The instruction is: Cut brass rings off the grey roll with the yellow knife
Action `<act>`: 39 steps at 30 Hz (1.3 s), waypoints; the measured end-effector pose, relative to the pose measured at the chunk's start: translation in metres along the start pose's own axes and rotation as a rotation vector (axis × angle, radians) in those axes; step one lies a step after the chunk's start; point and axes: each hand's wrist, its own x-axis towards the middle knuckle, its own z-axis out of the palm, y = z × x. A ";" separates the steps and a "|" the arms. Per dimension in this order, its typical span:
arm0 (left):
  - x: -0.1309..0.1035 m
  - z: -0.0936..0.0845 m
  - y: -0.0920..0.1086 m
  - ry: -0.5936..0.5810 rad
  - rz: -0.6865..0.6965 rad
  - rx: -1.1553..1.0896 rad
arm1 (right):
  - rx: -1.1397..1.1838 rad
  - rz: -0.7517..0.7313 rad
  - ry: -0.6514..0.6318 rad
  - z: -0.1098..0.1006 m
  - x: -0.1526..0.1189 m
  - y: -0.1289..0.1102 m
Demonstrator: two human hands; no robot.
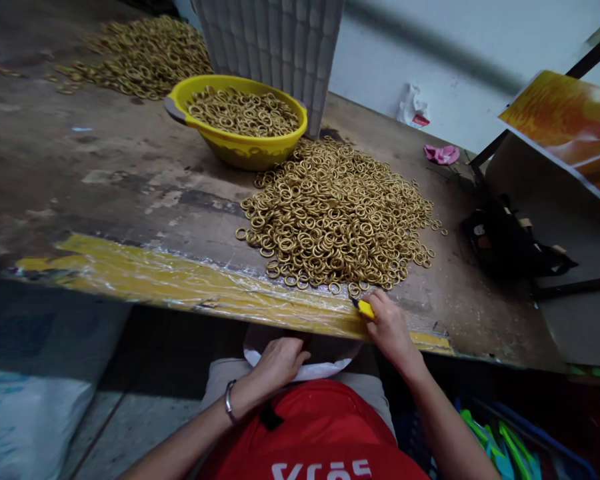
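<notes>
A large heap of gold-coloured rings (345, 207) lies on the table near its front edge. My right hand (391, 327) is closed around a small yellow tool with a black tip (365, 308), held at the near side of the heap, close to a few loose rings. My left hand (279, 363) is lower, just in front of the table edge, with its fingers curled over the mouth of a white bag (325, 369) at my lap. Its fingertips are partly hidden, and I cannot tell what they grip.
A yellow bowl (250, 150) full of rings stands behind the heap, beside a grey ridged panel (275, 40). Another ring pile (150, 57) lies at far left. Yellow tape (145, 270) covers the front edge. A black bag (515, 247) and pink cloth (441, 155) are at right.
</notes>
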 end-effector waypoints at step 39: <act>-0.006 -0.061 0.064 0.439 0.247 -0.776 | 1.413 0.450 -0.273 -0.003 0.002 -0.049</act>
